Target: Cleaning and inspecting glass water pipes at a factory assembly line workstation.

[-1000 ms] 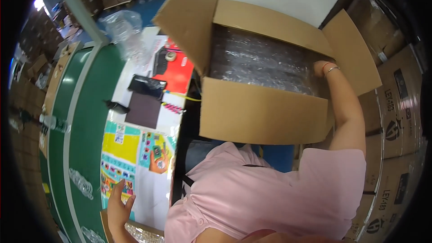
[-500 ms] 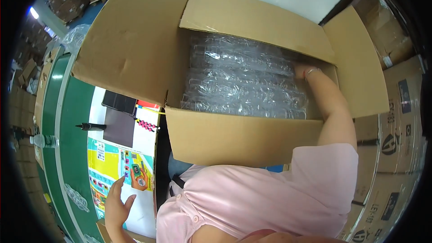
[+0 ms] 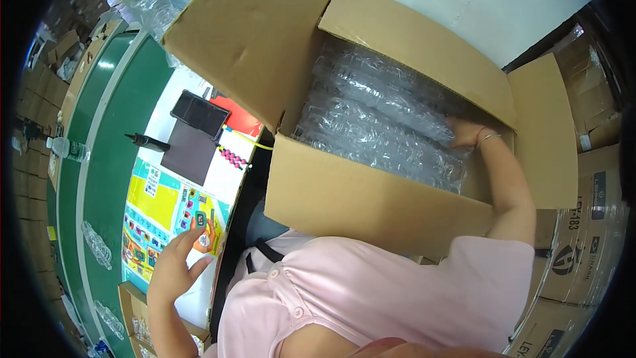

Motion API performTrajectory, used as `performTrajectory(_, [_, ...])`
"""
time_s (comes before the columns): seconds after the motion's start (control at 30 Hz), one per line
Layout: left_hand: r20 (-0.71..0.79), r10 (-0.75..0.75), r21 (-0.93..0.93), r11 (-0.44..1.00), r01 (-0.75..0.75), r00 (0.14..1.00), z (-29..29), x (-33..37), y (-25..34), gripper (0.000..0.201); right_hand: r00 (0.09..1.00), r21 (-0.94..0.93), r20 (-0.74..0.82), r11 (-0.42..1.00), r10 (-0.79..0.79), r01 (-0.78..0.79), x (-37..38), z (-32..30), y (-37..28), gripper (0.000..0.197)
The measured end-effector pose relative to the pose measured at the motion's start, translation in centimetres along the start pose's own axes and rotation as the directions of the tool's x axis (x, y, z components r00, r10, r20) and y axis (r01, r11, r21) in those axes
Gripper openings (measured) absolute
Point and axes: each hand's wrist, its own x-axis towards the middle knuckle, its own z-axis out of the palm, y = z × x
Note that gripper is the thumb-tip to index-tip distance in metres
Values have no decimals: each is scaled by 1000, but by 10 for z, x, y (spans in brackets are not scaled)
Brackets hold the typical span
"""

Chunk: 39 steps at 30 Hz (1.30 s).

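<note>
Right hand (image 3: 467,134) is coming into clearer view against the plastic (image 3: 387,122) in the box (image 3: 371,195), keeping work there, grip unclear; left hand (image 3: 173,266) is hovering, fingers apart.

I can't see the right hand's (image 3: 467,132) fingertips against the plastic (image 3: 384,113), so its grip escapes me. The plastic hides the box's (image 3: 371,192) floor, and my top edge crops one flap (image 3: 258,33). The left hand (image 3: 173,268) covers part of a colourful sheet (image 3: 159,205); whether they touch, I can't tell. My lower edge cuts off a carton (image 3: 132,305). Far stacks (image 3: 76,10) are too small to make out.
</note>
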Motion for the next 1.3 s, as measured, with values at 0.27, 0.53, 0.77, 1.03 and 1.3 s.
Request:
performTrajectory(0.27, [-225, 713, 8, 683, -730, 664, 6, 103, 101, 48, 999, 480, -32, 876, -30, 41, -147, -76, -93, 71])
performTrajectory(0.53, [-466, 855, 284, 387, -877, 226, 37, 137, 202, 61, 839, 936, -294, 42, -457, 351, -151, -70, -205, 48])
performTrajectory(0.77, [-552, 722, 238, 616, -751, 417, -20, 127, 148, 55, 995, 945, -86, 312, -59, 100, 20, -52, -168, 54])
performTrajectory(1.03, [-704, 628, 293, 683, -670, 332, -2, 113, 130, 78, 905, 962, -71, 209, -420, 173, 155, -52, -262, 63])
performTrajectory(1.3, [-635, 739, 469, 602, -646, 228, 11, 104, 139, 60, 872, 970, 0, 212, -490, 118, 50, -84, -368, 60])
